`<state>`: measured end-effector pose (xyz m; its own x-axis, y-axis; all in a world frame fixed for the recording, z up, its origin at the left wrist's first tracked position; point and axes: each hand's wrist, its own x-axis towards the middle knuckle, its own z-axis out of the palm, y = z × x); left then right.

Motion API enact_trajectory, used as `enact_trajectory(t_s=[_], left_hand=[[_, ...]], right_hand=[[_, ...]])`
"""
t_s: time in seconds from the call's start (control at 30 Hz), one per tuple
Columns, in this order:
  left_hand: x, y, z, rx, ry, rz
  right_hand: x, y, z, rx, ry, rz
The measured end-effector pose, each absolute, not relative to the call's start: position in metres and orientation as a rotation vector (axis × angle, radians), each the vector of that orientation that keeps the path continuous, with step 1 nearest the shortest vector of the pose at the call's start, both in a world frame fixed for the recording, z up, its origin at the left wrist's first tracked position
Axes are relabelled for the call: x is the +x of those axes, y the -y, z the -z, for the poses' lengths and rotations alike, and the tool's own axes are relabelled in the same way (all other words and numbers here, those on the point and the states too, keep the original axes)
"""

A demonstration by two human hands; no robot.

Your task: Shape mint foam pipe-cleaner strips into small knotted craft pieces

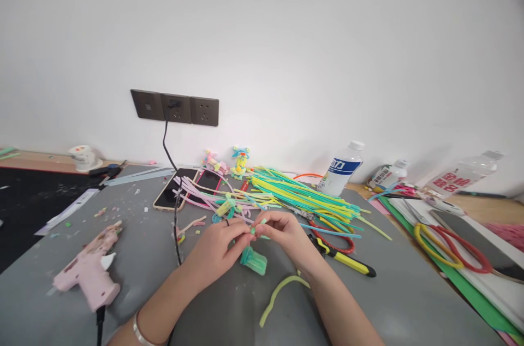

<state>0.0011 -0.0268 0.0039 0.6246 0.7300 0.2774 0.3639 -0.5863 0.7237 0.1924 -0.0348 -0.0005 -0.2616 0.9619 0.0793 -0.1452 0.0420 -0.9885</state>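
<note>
My left hand (223, 242) and my right hand (280, 231) meet over the middle of the grey mat, fingertips pinched together. Between them is a small light-green piece (252, 230), mostly covered by the fingers. Just below lies a teal-green bundle of short pipe cleaners (254, 261), apart from the palms. A bent yellow-green pipe cleaner (278, 294) rests on the mat near my right wrist. Behind my left hand sits a small yellow and teal pipe-cleaner figure (226, 207).
A pink glue gun (90, 272) lies at left. Loose pipe cleaners (303, 196) spread behind my hands, beside phones (174, 193). A yellow-black cutter (347, 261), red-and-yellow-handled scissors (454, 248) and bottles (340, 168) are at right. A black cord (176, 226) runs down from the wall socket (176, 108).
</note>
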Motion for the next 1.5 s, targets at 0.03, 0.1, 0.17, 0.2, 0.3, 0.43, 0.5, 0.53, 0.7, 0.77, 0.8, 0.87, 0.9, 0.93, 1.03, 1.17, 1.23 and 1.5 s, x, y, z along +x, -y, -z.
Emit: enact_trajectory(t_s=[0.03,0.1,0.17,0.2,0.3,0.43,0.5,0.53,0.7,0.77,0.8,0.87,0.9,0.93,1.03,1.17,1.23,1.5], left_hand=[[0.002,0.027,-0.005,2.151,-0.878,-0.786],[0.003,0.027,-0.005,1.975,-0.912,-0.852],[0.004,0.026,-0.005,1.774,-0.899,-0.910],[0.004,0.025,-0.004,1.674,-0.883,-0.931],[0.005,0.023,-0.003,1.404,-0.836,-0.952],[0.008,0.024,-0.001,1.112,-0.756,-0.946],[0.009,0.025,0.001,0.971,-0.708,-0.894],[0.009,0.026,0.002,0.913,-0.689,-0.859],[0.008,0.025,0.005,0.841,-0.693,-0.816],[0.008,0.024,0.005,0.875,-0.719,-0.848],[0.008,0.024,0.005,0.896,-0.732,-0.861],[0.007,0.022,0.004,0.943,-0.752,-0.874],[0.007,0.022,0.003,0.971,-0.758,-0.871],[0.007,0.022,0.002,1.002,-0.765,-0.865],[0.005,0.022,0.001,1.100,-0.791,-0.840],[0.001,0.021,-0.001,1.253,-0.809,-0.760],[-0.002,0.020,-0.002,1.334,-0.803,-0.697],[-0.011,0.018,-0.006,1.478,-0.631,-0.372]], right_hand=[[0.193,0.034,0.001,-0.908,1.327,-1.386],[0.192,0.034,0.002,-0.884,1.345,-1.286],[0.191,0.035,0.002,-0.858,1.390,-1.129],[0.190,0.037,0.002,-0.843,1.425,-1.038],[0.187,0.041,0.001,-0.792,1.562,-0.776],[0.182,0.047,0.001,-0.749,1.692,-0.555],[0.180,0.049,0.002,-0.752,1.723,-0.468],[0.180,0.050,0.003,-0.759,1.735,-0.423],[0.180,0.050,0.003,-0.799,1.808,-0.264],[0.181,0.049,0.002,-0.789,1.849,-0.248],[0.182,0.048,0.002,-0.778,1.866,-0.247],[0.185,0.047,0.000,-0.760,1.893,-0.260],[0.186,0.046,-0.001,-0.753,1.902,-0.270],[0.187,0.045,-0.001,-0.752,1.908,-0.281],[0.191,0.043,-0.003,-0.765,1.924,-0.307],[0.195,0.041,-0.004,-0.758,1.962,-0.330],[0.197,0.041,-0.006,-0.762,1.982,-0.426],[0.199,0.050,-0.012,-0.885,1.911,-1.259]])
